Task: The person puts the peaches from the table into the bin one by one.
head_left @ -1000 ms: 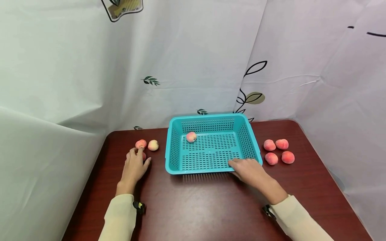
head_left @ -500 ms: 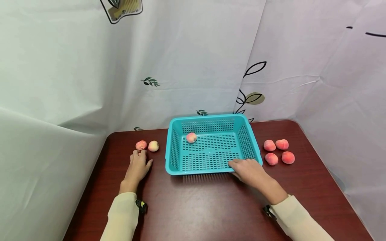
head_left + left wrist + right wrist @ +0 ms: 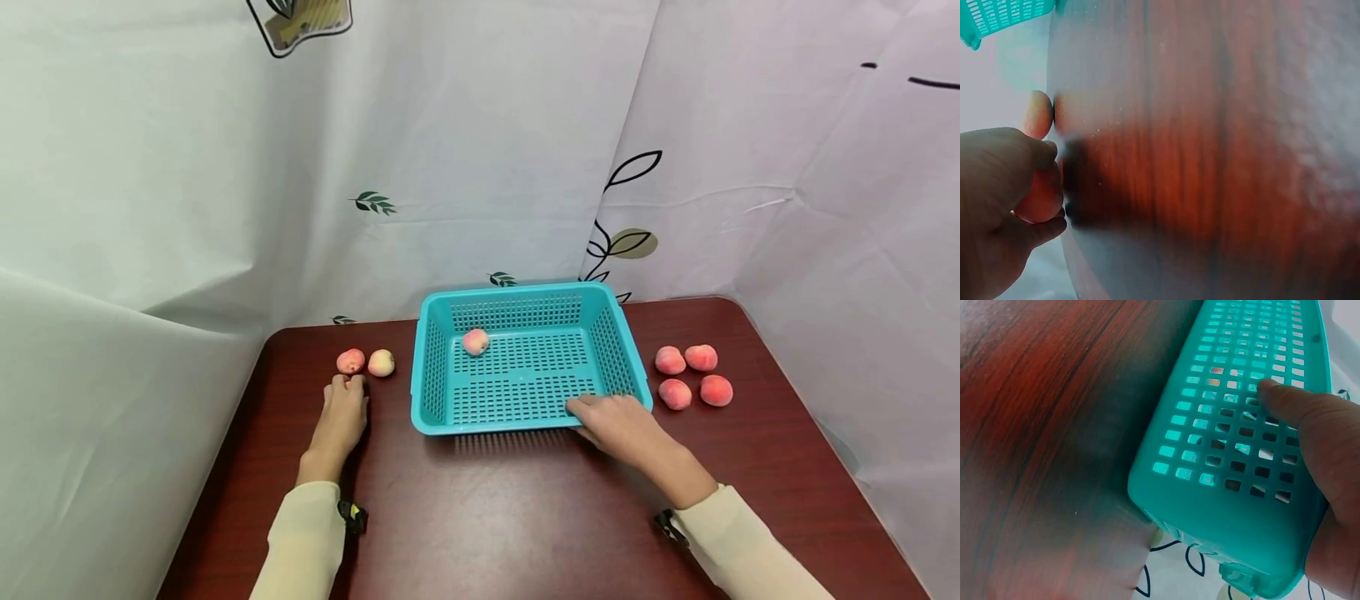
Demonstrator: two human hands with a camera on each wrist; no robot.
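Observation:
My left hand (image 3: pixel 343 421) pinches a red peach (image 3: pixel 1041 197) between thumb and fingers at the table's left side; in the head view the hand hides that peach. Just beyond the fingertips lies a pink peach (image 3: pixel 350 361), with a paler yellowish peach (image 3: pixel 381 362) to its right. My right hand (image 3: pixel 618 425) grips the near rim of a turquoise plastic basket (image 3: pixel 495 429) close to its right corner. The right wrist view shows the thumb (image 3: pixel 1297 406) against the basket's perforated outer wall. One peach (image 3: pixel 476 342) sits inside the basket, toward its back left.
Several peaches (image 3: pixel 675 395) are grouped on the table to the right of the basket. The dark reddish-brown table (image 3: pixel 480 517) backs onto a white sheet (image 3: pixel 480 167) with printed leaves, which also hangs along both sides.
The left hand has shifted slightly right and its thumb has closed in toward the fingers round the peach, which partly showed earlier. The right hand and basket have stayed put.

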